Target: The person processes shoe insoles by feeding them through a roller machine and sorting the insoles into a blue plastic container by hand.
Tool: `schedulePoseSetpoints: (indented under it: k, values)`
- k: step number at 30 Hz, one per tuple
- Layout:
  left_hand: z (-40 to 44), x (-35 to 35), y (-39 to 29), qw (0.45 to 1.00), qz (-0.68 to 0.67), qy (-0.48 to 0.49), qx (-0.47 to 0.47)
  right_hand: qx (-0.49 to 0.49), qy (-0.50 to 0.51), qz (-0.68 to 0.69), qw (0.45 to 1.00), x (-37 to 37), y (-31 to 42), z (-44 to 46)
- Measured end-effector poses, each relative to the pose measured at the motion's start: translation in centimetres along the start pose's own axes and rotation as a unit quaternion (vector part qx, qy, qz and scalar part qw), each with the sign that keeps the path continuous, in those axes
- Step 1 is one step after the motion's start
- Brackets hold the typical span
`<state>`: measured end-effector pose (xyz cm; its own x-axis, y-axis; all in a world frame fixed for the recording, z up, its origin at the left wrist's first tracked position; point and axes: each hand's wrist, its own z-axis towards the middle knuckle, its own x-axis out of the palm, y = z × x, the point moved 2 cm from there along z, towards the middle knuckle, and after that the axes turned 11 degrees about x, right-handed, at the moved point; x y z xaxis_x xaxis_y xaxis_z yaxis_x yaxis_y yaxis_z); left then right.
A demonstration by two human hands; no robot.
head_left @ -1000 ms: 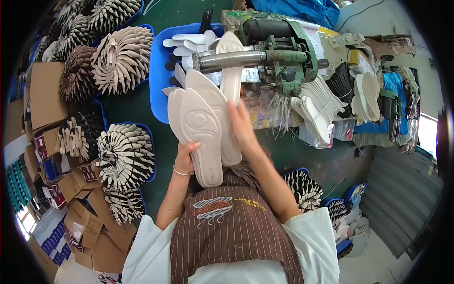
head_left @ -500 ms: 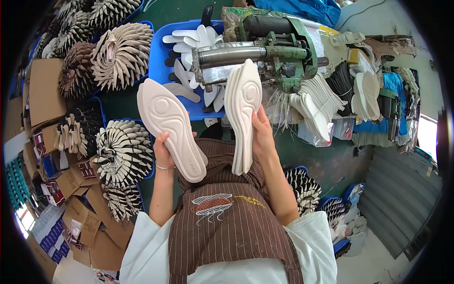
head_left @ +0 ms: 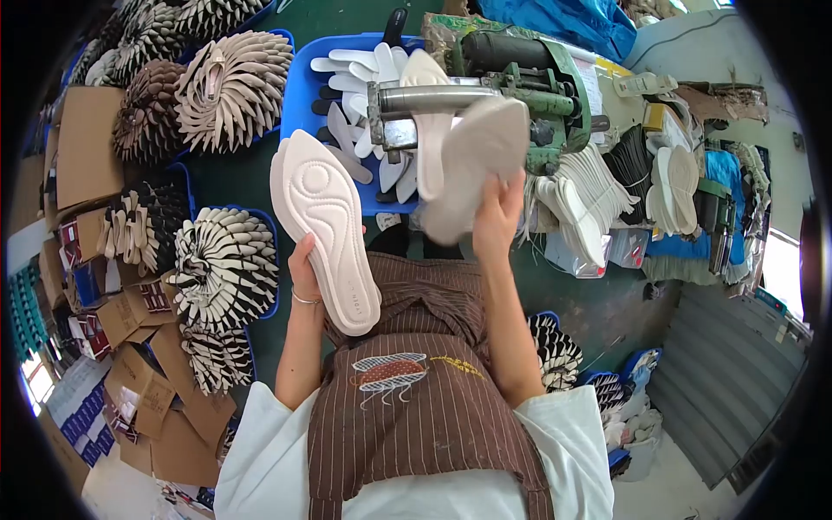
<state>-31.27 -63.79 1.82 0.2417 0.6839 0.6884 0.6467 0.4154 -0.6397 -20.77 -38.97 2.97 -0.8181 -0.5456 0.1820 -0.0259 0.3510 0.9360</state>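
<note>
Pale insoles [head_left: 328, 221] were clamped in the left grip [head_left: 303, 273], their long axis slanting up and leftward; blurred insoles [head_left: 487, 143], tilted up and rightward, were pinched in the right grip [head_left: 498, 218], the one nearer the metal roller [head_left: 403, 100].

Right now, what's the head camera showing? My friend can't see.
A person in a striped apron holds pale shoe insoles, clear in the left hand, blurred in the right hand. Beyond are a green machine and a blue tub.
</note>
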Motion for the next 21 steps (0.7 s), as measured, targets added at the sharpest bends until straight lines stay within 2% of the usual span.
schedulePoseSetpoints:
  k: [1, 4, 5, 8, 12, 13, 16, 20, 21]
  values:
    - [0.0, -0.1, 0.0, 1.000, 0.012, -0.013, 0.001, 0.018, -0.007, 0.037, 0.999, -0.1, 0.1, -1.5]
    - [-0.1, 0.2, 0.0, 0.999, 0.004, -0.035, -0.012, 0.074, -0.019, 0.014, 0.997, -1.4, -4.2, -2.8]
    - [-0.1, 0.3, 0.1, 0.999, 0.005, -0.029, -0.014, 0.062, -0.034, 0.014, 0.997, -0.8, -4.7, -2.2]
    - [0.0, 0.8, 0.3, 1.000, 0.014, -0.016, -0.018, 0.062, 0.011, -0.056, 0.996, 0.6, -3.8, 1.4]
    - [-0.1, -0.3, 1.2, 1.000, -0.010, -0.019, -0.019, -0.007, -0.051, -0.124, 0.991, 1.5, 0.6, 0.9]
    - [-0.1, -0.7, 1.6, 0.999, -0.014, -0.025, -0.012, -0.028, -0.060, -0.132, 0.989, 0.1, -0.7, 0.0]
    - [0.0, -0.9, 1.5, 0.998, -0.057, -0.018, -0.018, -0.046, -0.085, -0.008, 0.995, 0.9, -1.5, -3.0]
    - [-0.1, -0.2, 1.4, 0.996, -0.076, -0.021, -0.039, 0.015, 0.003, -0.086, 0.996, 0.5, -3.8, 0.9]
    - [-0.1, 0.1, 1.4, 0.997, -0.067, -0.021, -0.032, 0.021, -0.001, -0.049, 0.999, 1.0, -3.5, 1.9]
